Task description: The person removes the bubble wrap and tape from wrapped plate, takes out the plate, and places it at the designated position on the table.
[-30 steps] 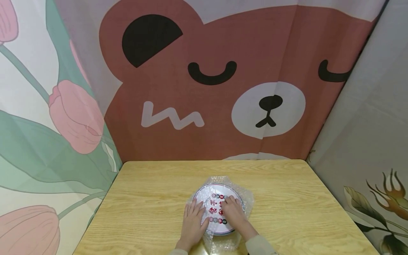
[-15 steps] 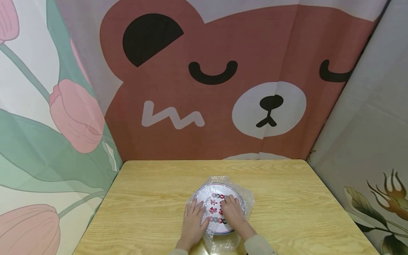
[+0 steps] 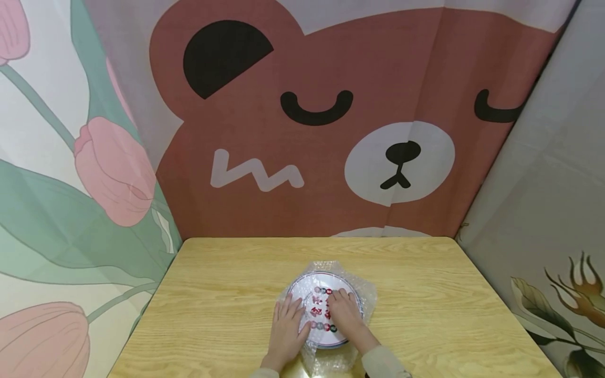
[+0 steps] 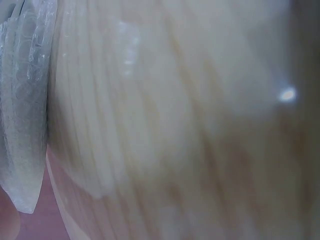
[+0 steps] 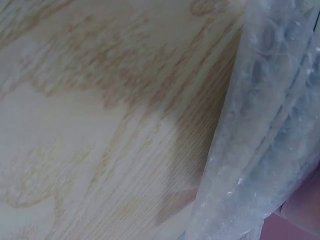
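Observation:
In the head view, a round white plate (image 3: 322, 282) with a blue rim lies near the front of the table. Red characters and rows of small coloured circles mark its face. Clear bubble wrap (image 3: 369, 295) lies around the plate, with its edges spreading past the rim. My left hand (image 3: 285, 326) rests on the plate's left side, fingers extended. On the right half, my right hand (image 3: 346, 318) touches the plate's face with its fingertips, covering part of the print. Both wrist views show layers of bubble wrap (image 4: 22, 107) at the side, with only a bit of each hand.
The light wood-grain table (image 3: 212, 294) extends around the wrapped plate. A curtain with a printed bear (image 3: 368, 63) hangs behind it. Floral curtains stand along the left (image 3: 42, 220) and right (image 3: 529, 210) sides.

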A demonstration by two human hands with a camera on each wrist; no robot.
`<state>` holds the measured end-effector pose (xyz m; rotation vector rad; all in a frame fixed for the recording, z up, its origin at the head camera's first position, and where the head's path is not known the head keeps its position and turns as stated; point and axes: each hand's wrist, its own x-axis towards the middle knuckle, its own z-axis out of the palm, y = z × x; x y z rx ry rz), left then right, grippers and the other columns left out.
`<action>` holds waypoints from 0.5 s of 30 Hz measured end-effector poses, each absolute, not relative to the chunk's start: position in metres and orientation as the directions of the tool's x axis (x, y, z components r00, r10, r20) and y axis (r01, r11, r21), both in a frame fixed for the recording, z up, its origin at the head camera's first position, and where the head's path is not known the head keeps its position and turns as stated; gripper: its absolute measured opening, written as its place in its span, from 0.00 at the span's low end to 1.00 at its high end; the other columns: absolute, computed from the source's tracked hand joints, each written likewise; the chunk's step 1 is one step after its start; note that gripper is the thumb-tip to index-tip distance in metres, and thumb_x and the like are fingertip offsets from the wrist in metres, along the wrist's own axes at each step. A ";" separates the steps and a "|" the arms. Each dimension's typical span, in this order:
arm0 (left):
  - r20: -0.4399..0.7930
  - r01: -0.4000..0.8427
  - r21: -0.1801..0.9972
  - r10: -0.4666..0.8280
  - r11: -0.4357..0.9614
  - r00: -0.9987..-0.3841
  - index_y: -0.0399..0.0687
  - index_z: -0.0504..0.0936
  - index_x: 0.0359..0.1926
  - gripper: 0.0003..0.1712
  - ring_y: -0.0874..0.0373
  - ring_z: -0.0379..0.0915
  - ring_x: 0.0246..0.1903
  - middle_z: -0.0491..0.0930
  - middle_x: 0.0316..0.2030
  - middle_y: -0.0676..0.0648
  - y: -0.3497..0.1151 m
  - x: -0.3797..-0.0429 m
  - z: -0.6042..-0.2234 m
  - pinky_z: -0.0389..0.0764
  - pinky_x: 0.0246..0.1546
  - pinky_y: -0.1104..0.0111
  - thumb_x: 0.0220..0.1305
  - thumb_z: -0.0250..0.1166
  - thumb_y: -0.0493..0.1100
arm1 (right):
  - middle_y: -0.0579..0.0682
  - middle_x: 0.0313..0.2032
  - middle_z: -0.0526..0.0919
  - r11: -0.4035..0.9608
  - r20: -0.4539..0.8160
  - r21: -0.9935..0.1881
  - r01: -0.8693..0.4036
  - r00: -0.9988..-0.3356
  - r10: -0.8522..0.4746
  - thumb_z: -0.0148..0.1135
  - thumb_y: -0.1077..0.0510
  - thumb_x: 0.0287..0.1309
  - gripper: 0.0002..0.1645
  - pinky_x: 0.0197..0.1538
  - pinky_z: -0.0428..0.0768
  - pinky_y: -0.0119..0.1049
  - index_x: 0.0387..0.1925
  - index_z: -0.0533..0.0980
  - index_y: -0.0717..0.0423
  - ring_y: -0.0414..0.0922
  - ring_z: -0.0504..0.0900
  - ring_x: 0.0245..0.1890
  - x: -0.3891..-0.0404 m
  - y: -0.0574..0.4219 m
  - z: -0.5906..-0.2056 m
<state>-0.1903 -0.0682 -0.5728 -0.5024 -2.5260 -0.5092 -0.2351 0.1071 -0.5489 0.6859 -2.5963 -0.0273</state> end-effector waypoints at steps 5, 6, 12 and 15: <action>0.544 0.442 0.252 0.251 0.861 -0.801 0.44 0.79 0.43 0.21 0.44 0.54 0.60 0.72 0.53 0.46 -0.068 -0.190 -0.573 0.50 0.58 0.47 0.55 0.57 0.53 | 0.49 0.25 0.72 0.887 0.395 0.120 -0.445 -0.798 -0.454 0.56 0.61 0.46 0.02 0.32 0.66 0.41 0.23 0.71 0.57 0.46 0.67 0.30 -0.236 0.106 -0.547; 0.544 0.441 0.251 0.252 0.862 -0.801 0.44 0.79 0.43 0.21 0.44 0.54 0.60 0.72 0.53 0.46 -0.068 -0.191 -0.573 0.50 0.58 0.47 0.55 0.57 0.53 | 0.49 0.25 0.72 0.889 0.392 0.117 -0.442 -0.802 -0.450 0.56 0.62 0.46 0.03 0.32 0.66 0.41 0.23 0.71 0.57 0.47 0.67 0.30 -0.236 0.105 -0.547; 0.538 0.437 0.253 0.250 0.863 -0.805 0.43 0.79 0.43 0.21 0.44 0.54 0.60 0.71 0.53 0.46 -0.068 -0.191 -0.574 0.49 0.58 0.47 0.55 0.57 0.53 | 0.50 0.25 0.72 0.897 0.390 0.109 -0.428 -0.812 -0.435 0.56 0.63 0.45 0.02 0.31 0.65 0.41 0.22 0.71 0.57 0.47 0.67 0.30 -0.238 0.104 -0.549; 0.534 0.434 0.255 0.249 0.864 -0.808 0.43 0.79 0.43 0.21 0.44 0.54 0.60 0.71 0.53 0.46 -0.068 -0.190 -0.573 0.49 0.58 0.47 0.55 0.57 0.53 | 0.50 0.25 0.73 0.897 0.392 0.110 -0.429 -0.811 -0.435 0.56 0.63 0.44 0.02 0.30 0.65 0.40 0.22 0.71 0.57 0.47 0.67 0.30 -0.238 0.104 -0.550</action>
